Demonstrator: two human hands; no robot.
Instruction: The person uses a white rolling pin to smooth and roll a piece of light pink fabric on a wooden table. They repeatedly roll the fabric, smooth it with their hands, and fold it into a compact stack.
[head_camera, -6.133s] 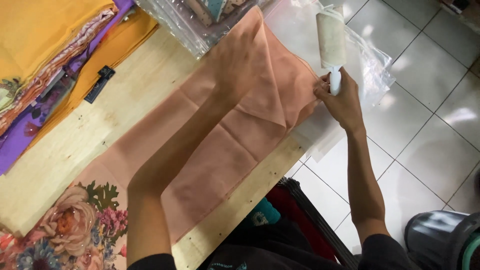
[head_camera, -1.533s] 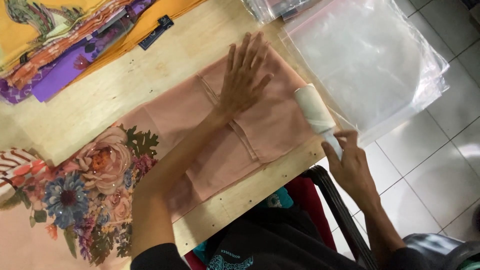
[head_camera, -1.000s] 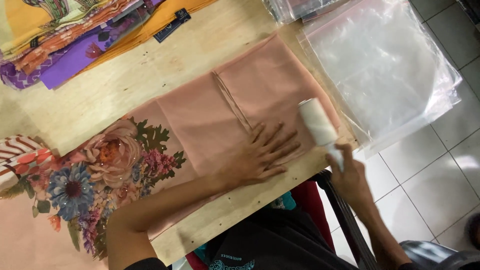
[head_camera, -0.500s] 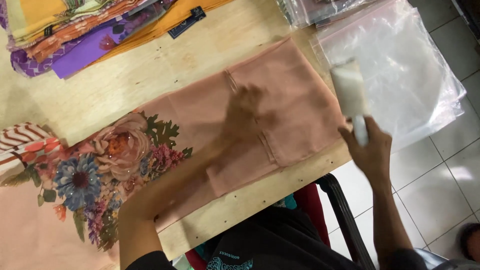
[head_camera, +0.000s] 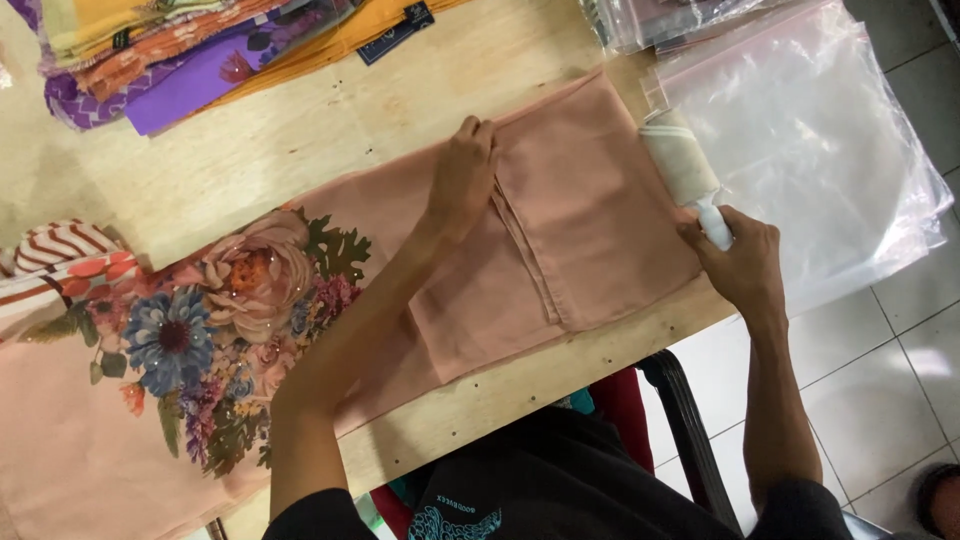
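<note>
A salmon-pink cloth (head_camera: 590, 220) lies folded on the wooden table (head_camera: 300, 150); its left end carries a large flower print (head_camera: 215, 330). My left hand (head_camera: 462, 175) pinches the folded edge of the cloth near its far side. My right hand (head_camera: 738, 262) grips the white handle of a lint roller (head_camera: 680, 165), whose pale roll rests at the cloth's right edge. A big clear plastic bag (head_camera: 800, 150) lies just right of the roller, hanging past the table's edge.
A pile of folded yellow, orange and purple fabrics (head_camera: 190, 50) sits at the far left of the table. More clear bags (head_camera: 660, 18) lie at the top right. A dark chair (head_camera: 690, 420) and white tiled floor (head_camera: 890, 370) are below.
My left hand has slid from the middle of the cloth up to its far folded edge and pinched it. The lint roller has shifted to the cloth's right edge.
</note>
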